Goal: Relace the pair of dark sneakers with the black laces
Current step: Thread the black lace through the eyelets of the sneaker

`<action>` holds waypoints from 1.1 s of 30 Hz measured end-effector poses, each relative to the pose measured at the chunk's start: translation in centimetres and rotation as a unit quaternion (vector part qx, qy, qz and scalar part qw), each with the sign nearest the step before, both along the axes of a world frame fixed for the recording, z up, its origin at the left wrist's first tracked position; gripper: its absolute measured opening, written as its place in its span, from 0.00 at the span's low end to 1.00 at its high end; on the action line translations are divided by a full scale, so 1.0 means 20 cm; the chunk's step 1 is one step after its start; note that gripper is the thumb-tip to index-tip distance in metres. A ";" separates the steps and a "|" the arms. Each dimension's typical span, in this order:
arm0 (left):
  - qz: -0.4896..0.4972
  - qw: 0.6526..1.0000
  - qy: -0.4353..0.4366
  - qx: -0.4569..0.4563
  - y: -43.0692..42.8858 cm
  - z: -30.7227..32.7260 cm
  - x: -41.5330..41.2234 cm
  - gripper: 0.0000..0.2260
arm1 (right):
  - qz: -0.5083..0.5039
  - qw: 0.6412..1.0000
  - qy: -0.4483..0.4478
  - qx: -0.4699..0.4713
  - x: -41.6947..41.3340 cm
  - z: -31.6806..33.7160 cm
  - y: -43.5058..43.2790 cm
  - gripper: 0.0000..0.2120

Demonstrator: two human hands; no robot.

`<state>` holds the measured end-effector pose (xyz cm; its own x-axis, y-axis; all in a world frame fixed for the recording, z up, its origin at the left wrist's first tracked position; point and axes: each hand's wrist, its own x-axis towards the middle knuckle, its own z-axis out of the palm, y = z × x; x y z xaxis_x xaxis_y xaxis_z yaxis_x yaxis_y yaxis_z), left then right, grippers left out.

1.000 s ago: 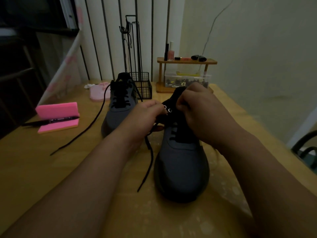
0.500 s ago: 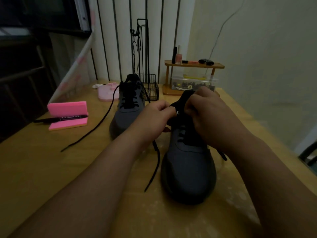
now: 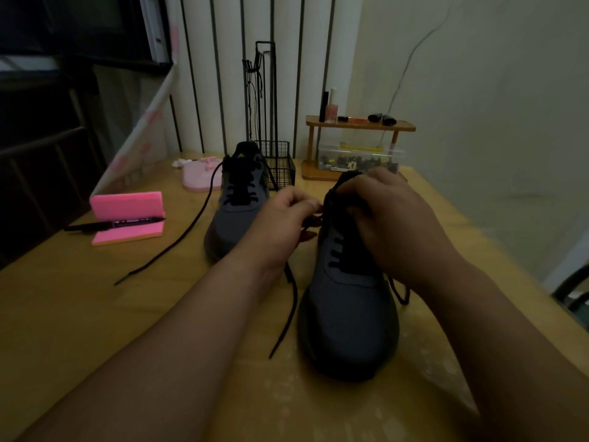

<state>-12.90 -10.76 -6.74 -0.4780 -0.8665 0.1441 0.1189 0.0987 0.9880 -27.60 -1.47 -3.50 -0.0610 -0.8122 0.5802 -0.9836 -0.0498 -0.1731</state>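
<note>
Finding: over the last second my left hand (image 3: 280, 224) has closed in on the top of the near sneaker (image 3: 347, 314). The metal eyelets that showed between my hands a second ago are now covered by my thumb and forefinger. These pinch the black lace (image 3: 288, 314) at the upper left eyelets. Its free end hangs down past the sneaker's left side onto the tabletop (image 3: 79, 314), much as it lay before.

My right hand (image 3: 392, 224) has not shifted. Its fingers are curled over the tongue and collar, gripping the sneaker and holding it steady.

Assessment: the lower rows are crossed, so I judge the threading has reached the top holes on this shoe.

The far sneaker (image 3: 236, 218) stands behind and to the left, toe towards me. It is laced through its rows, with a second lace (image 3: 178, 240) trailing long across the tabletop, untied.

Markings: the far sneaker's tongue carries a small yellowish mark, too dim to read. The black marker (image 3: 118, 224) lying on the pink block (image 3: 127, 205) has pale print on its barrel, which is illegible. No brand can be confirmed.
</note>
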 end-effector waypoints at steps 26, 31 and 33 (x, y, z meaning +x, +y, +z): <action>0.098 0.993 -0.015 -0.071 0.02 0.13 0.08 0.09 | 0.153 0.816 -0.549 -0.093 -0.14 0.03 0.04 0.16; 0.081 0.993 0.091 0.005 -0.02 0.12 0.09 0.05 | 0.122 0.849 -0.505 -0.092 -0.12 0.02 0.05 0.15; 0.111 0.980 -0.092 -0.141 -0.01 0.10 0.10 0.05 | 0.117 0.868 -0.475 -0.090 -0.11 0.02 0.05 0.15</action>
<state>-10.99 -11.01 -4.83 -0.3231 -0.8901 0.3215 -0.1128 0.3735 0.9207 -29.71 -0.46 -3.06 -0.4264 -0.7680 0.4778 -0.3611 -0.3398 -0.8684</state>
